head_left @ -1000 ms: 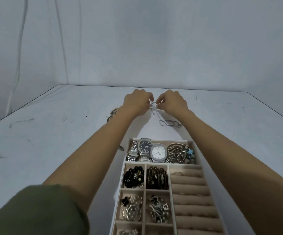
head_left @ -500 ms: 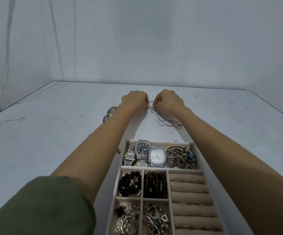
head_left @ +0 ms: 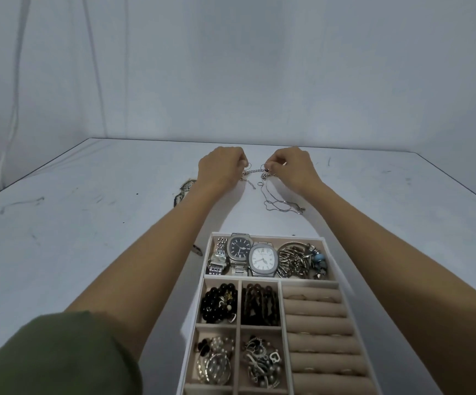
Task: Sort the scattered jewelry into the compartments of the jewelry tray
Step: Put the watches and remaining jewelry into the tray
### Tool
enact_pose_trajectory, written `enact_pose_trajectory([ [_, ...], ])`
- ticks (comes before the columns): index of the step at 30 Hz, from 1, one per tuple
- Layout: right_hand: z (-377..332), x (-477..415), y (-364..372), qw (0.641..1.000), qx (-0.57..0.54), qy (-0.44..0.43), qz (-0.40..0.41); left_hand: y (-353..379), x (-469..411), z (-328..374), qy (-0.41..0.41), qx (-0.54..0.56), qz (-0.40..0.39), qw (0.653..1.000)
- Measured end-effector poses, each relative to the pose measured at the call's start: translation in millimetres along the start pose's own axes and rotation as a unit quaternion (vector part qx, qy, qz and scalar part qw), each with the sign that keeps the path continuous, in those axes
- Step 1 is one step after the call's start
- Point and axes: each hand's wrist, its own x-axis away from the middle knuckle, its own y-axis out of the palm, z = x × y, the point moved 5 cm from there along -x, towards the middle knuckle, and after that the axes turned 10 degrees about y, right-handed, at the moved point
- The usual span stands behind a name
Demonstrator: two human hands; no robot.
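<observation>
Left hand (head_left: pixel 221 169) and right hand (head_left: pixel 294 166) just above frame centre, knuckles up, fingers curled. Left grip pinching one end of a short silver chain (head_left: pixel 255 171), right grip pinching the other end, chain strung between them just above the tabletop (head_left: pixel 88 238). Thin silver necklace (head_left: pixel 279 203) in loose loops on tabletop below right hand, upper end up by the right fingers, exact contact unclear. Jewelry tray (head_left: pixel 288 238) lower centre-right, between the forearms. Far compartment: dark-dial watch (head_left: pixel 239 248), white-dial watch (head_left: pixel 263 259) touching it, silver bracelets (head_left: pixel 296 260) at right. Nearer row: black beads (head_left: pixel 219 303) in left cell, brown beads (head_left: pixel 259 303) in next cell, ring rolls (head_left: pixel 316 312) at right. Patterned piece (head_left: pixel 184 191) on tabletop left of left wrist, partly hidden. Green sleeve (head_left: pixel 54 354) lower left.
</observation>
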Motion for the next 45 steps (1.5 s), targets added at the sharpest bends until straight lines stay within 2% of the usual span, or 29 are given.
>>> enact_pose_trajectory([
  [9, 13, 49, -30, 0.987, -0.158, 0.027, 0.027, -24, 40, 7, 0.021, 0.12, 0.042, 0.992],
  [13, 18, 79, -38, 0.971, -0.236, 0.044, 0.002, -43, 73, 24, 0.047, 0.195, 0.057, 0.978],
  [23, -2, 168, -54, 0.937, -0.344, 0.031, -0.043, -81, 144, 65, 0.084, 0.32, 0.056, 0.942],
  [29, -9, 211, -70, 0.936, -0.348, 0.01, -0.052, -80, 174, 79, 0.092, 0.393, 0.001, 0.915],
  [37, -7, 273, -91, 0.958, -0.287, -0.018, -0.02, -85, 209, 101, 0.118, 0.441, -0.06, 0.888],
  [42, 2, 302, -96, 0.964, -0.263, -0.012, -0.03, -88, 231, 110, 0.124, 0.462, -0.062, 0.876],
  [45, 6, 314, -98, 0.973, -0.228, -0.019, -0.036, -91, 239, 111, 0.126, 0.451, -0.042, 0.882],
])
